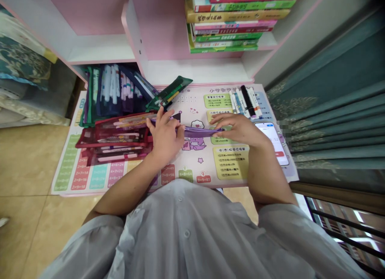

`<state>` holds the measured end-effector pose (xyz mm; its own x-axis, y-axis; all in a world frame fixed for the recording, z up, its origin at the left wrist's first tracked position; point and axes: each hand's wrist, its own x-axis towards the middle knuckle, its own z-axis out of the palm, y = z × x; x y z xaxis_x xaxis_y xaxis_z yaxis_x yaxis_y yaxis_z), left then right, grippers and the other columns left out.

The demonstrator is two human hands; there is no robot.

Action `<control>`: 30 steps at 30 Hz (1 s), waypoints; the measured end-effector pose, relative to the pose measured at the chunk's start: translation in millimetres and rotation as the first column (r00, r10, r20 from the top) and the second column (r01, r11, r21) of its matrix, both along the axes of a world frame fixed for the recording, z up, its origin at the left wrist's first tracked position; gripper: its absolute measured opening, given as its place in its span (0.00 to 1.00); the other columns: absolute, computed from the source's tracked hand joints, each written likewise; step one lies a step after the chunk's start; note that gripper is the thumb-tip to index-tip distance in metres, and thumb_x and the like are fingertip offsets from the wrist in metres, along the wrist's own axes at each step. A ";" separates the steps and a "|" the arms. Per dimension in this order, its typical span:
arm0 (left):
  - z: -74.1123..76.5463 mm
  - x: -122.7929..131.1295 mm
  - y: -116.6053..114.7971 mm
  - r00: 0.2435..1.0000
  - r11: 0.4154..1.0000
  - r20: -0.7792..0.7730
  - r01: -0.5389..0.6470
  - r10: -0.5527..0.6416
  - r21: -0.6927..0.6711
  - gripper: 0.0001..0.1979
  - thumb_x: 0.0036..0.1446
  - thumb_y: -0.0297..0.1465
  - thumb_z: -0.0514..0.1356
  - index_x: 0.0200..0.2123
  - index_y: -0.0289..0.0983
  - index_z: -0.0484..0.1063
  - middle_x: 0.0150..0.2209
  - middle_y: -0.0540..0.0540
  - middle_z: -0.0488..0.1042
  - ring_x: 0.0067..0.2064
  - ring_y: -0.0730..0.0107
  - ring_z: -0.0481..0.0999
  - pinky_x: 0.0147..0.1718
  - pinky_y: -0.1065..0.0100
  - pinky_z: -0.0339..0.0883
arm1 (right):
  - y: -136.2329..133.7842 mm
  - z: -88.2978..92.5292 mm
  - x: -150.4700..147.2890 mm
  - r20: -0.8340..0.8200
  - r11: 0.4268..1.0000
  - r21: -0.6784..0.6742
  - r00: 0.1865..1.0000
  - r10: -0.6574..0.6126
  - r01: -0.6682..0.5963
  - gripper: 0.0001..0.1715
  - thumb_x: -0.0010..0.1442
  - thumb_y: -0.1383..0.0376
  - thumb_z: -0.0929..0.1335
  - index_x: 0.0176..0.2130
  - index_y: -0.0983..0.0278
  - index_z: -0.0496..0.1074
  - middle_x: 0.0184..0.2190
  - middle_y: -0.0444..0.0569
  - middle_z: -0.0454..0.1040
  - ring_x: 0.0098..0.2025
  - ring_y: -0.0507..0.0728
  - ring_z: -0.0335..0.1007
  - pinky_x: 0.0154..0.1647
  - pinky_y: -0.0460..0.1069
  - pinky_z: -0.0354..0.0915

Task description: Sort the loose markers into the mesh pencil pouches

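Note:
A thin purple zip pouch (200, 132) is stretched between my two hands above the desk mat. My right hand (239, 128) pinches its right end between thumb and fingers. At the other end, my left hand (167, 132) grips it, the thumb close to the pouch and some fingers raised; part of this grip is hidden. Beside my left hand lie red mesh pouches (120, 136) with pens inside. A green mesh pouch (171, 92) with a few pens rests just beyond it. Dark blue and green pouches (114, 90) full of markers are stacked at the back left.
Several loose markers (245, 102) lie at the back right of the desk mat (231, 162). A lit phone (272, 142) is beside my right forearm. Stacked books (237, 16) fill part of the pink-and-white shelf (192, 68). A teal curtain (331, 94) hangs at the right.

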<state>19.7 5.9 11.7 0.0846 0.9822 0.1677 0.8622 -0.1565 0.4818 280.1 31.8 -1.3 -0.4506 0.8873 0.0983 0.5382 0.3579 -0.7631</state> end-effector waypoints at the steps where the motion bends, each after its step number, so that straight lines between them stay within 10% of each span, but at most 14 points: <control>1: 0.3 -0.2 0.2 1.000 1.000 -0.001 -0.003 0.003 -0.003 0.07 0.60 0.32 0.58 0.29 0.40 0.71 0.61 0.45 0.71 0.70 0.44 0.54 0.65 0.28 0.38 | 0.1 0.1 0.3 0.001 1.000 0.002 1.000 0.000 0.000 0.17 0.53 0.46 0.74 0.29 0.57 0.78 0.46 0.49 0.80 0.54 0.65 0.75 0.57 0.62 0.69; 30: -0.2 -5.5 5.2 0.999 0.999 0.013 -0.047 0.047 -0.011 0.07 0.60 0.32 0.57 0.29 0.40 0.70 0.60 0.45 0.71 0.70 0.47 0.55 0.65 0.29 0.38 | 1.9 -4.1 7.1 -0.016 0.997 0.056 0.999 -0.049 0.049 0.15 0.52 0.48 0.75 0.30 0.56 0.79 0.45 0.47 0.81 0.51 0.64 0.76 0.56 0.62 0.68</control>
